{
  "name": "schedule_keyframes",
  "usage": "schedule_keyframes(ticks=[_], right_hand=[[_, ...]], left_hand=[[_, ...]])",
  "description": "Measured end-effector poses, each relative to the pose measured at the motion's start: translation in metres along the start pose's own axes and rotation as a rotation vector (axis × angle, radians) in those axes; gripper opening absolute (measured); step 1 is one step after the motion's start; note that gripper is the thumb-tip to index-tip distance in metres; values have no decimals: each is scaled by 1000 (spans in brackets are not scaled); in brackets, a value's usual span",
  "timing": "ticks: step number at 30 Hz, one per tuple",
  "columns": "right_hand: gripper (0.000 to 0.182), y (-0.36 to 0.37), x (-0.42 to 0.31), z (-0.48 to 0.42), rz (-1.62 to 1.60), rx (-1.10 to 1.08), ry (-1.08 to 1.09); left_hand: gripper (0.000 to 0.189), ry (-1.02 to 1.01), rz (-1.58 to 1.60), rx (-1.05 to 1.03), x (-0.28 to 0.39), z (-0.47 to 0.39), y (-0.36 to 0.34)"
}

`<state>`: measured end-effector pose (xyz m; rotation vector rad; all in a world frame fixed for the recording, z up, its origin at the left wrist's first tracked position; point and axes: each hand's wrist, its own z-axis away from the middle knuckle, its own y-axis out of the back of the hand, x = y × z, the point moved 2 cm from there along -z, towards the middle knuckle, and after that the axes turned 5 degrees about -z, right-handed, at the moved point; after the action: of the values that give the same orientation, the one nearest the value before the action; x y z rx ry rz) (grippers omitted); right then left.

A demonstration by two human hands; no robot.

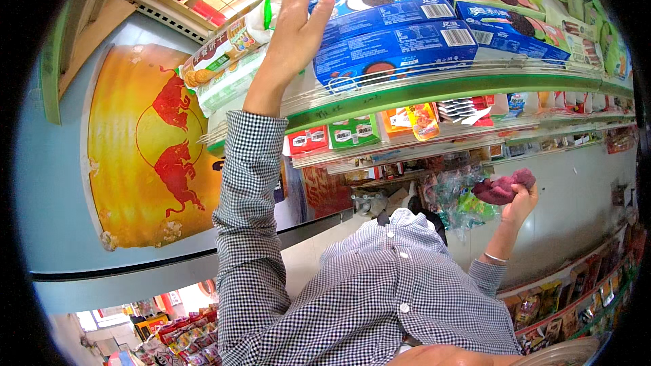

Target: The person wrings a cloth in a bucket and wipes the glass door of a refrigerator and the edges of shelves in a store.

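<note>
My left hand [299,28] is raised over the shelf, thumb and index finger apart, with nothing visible between them. The other fingertips are hard to make out. To its left lies a biscuit packet [229,48] with green ends, on top of a pale green-and-white packet [229,81]. Stacked blue Oreo boxes [386,43] stand just right of the hand; I cannot tell whether it touches them. Lower down on the right, my right hand [521,203] grips a bunched maroon cloth [501,188], held away from the shelf.
A green shelf edge [407,96] with a low wire guard [366,80] runs across. Small boxed goods [351,131] fill the shelf below. At left is a blue panel bearing a yellow poster [147,147] with red bulls. A clear plastic bag [452,198] hangs near my body. More stocked shelves [564,284] curve along the right.
</note>
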<state>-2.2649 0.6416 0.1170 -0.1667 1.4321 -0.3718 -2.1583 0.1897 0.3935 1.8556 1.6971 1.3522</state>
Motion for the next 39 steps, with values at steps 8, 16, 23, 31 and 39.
schedule_keyframes(ticks=[8,16,23,31,39], right_hand=[[32,-15,-5,1,-46,-31,-60],[33,-5,0,-6,2,-32,18],[35,-1,-4,-2,-18,20,-46],[34,9,10,-18,3,23,35],[31,0,8,-17,-15,-30,2]], left_hand=[[49,-121,-236,-154,-1,25,-12],[45,-36,-460,-134,18,20,-3],[48,81,-32,89,-13,20,-2],[65,446,667,-1,-21,23,-20],[66,632,1000,-90,-1,18,-26]])
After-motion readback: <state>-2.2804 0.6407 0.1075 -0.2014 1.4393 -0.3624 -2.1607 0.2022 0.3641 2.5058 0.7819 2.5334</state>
